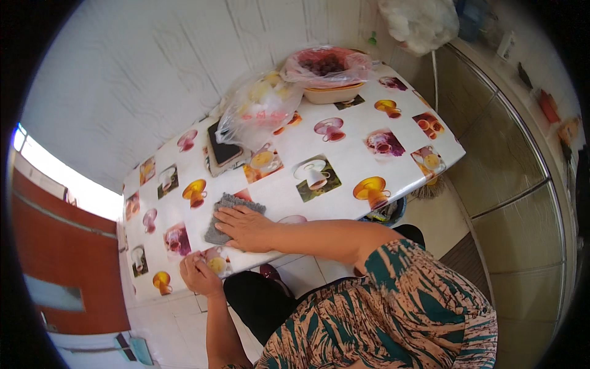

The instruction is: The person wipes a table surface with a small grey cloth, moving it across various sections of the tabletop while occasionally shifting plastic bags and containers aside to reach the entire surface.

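My right hand (pixel 251 229) lies flat on a grey cloth (pixel 236 202), its fingers stretched over the cloth and slightly apart. The cloth is spread on a table with a glossy white cover (pixel 347 163), printed with cups and saucers. At the table's near edge, to the left of the cloth, my left hand (pixel 201 275) is closed with curled fingers. Whatever may be inside that hand is hidden.
Along the back stand a knotted-looking clear plastic bag of pale yellow round things (pixel 261 104) and a cream basin (pixel 334 94) lined with a pink bag holding dark grapes (pixel 326 64). A dark flat object (pixel 222 142) lies beside them. Glass-panelled doors (pixel 510 154) stand right.
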`<state>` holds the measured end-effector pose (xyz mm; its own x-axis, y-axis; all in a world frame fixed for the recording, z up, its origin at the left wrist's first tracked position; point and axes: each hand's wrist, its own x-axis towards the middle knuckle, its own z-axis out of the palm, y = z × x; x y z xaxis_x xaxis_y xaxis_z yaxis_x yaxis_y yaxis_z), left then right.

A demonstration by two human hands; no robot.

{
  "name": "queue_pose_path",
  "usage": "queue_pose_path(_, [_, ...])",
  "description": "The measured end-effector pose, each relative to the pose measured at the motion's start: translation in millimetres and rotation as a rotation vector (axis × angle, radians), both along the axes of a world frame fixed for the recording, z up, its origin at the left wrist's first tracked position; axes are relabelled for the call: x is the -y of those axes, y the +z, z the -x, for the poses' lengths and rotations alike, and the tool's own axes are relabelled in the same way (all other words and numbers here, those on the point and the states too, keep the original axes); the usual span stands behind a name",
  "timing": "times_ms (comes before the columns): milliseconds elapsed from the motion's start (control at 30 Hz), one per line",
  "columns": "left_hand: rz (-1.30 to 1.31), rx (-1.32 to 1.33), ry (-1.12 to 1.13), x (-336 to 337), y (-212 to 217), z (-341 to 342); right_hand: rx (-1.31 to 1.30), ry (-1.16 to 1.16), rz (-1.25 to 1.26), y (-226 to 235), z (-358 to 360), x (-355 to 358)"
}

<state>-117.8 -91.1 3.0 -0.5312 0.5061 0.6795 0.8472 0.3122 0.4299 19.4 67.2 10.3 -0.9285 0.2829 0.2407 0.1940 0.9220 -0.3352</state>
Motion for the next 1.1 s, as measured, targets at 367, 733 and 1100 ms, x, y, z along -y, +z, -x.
queue_pose_path(367, [0.070,-0.023,0.034,3,-4,4,0.129,-0.758,-0.044,8,-215,-199])
queue_pose_path(733, [0.061,-0.016,0.029,4,-14,12,0.179,-1.616,-0.040,1,-438,-180])
queue_pose_path(1100, [0.054,-0.059,0.076,-1,-10,5,0.059,-0.950,-0.032,6,-169,-114])
